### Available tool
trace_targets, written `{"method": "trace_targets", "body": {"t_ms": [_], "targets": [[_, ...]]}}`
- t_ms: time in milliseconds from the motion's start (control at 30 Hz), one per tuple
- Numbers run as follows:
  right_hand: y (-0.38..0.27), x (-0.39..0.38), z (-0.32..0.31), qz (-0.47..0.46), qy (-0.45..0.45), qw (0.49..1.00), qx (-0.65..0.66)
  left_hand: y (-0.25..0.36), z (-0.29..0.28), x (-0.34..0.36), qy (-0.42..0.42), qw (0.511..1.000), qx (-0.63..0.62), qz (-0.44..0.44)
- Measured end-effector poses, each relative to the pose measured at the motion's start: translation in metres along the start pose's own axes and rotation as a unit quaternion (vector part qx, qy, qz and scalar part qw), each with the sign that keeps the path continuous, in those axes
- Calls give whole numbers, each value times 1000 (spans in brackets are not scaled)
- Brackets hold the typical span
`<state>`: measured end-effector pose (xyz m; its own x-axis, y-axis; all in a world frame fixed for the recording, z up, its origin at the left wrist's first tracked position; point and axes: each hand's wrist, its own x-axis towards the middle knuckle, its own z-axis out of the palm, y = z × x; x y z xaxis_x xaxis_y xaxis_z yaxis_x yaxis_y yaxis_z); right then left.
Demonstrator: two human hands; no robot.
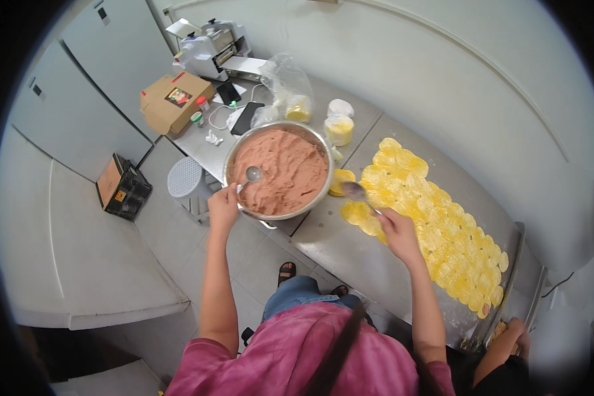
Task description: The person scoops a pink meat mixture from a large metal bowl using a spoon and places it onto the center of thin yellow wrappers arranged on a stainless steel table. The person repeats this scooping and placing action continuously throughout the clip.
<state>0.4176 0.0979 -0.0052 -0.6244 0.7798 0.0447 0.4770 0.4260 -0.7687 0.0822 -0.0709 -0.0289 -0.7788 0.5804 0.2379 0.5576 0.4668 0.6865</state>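
Note:
A wide metal bowl full of pink minced filling stands on the steel table. My left hand is closed on the handle of a small round spoon, whose head is over the filling near the bowl's left side. In my right hand is a second spoon, smeared by motion. Its head is above the near left end of the yellow round wrappers, which lie overlapping in a broad sheet. A small pile of wrappers sits between that sheet and the bowl.
Behind the bowl are a tub of yellow wrappers, a plastic bag, a phone, an open cardboard box and a machine. A grey stool stands left. Another person's hand shows at lower right.

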Motion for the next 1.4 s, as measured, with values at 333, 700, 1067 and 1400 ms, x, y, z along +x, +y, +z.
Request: {"method": "trace_targets", "body": {"t_ms": [333, 700, 1067, 1400], "targets": [[-112, 116, 176, -348, -98, 841, -403, -38, 1, 41, -40, 999, -9, 10], [-131, 116, 197, -248, -296, 831, -400, -48, 24, 46, -25, 992, -123, -2], [-112, 125, 187, -23, -350, 923, -160, -50, 21, 50, -43, 985, -161, -42], [-107, 101, 154, -60, -48, 987, -138, -51, -1, 65, -182, 962, -165, -118]]}}
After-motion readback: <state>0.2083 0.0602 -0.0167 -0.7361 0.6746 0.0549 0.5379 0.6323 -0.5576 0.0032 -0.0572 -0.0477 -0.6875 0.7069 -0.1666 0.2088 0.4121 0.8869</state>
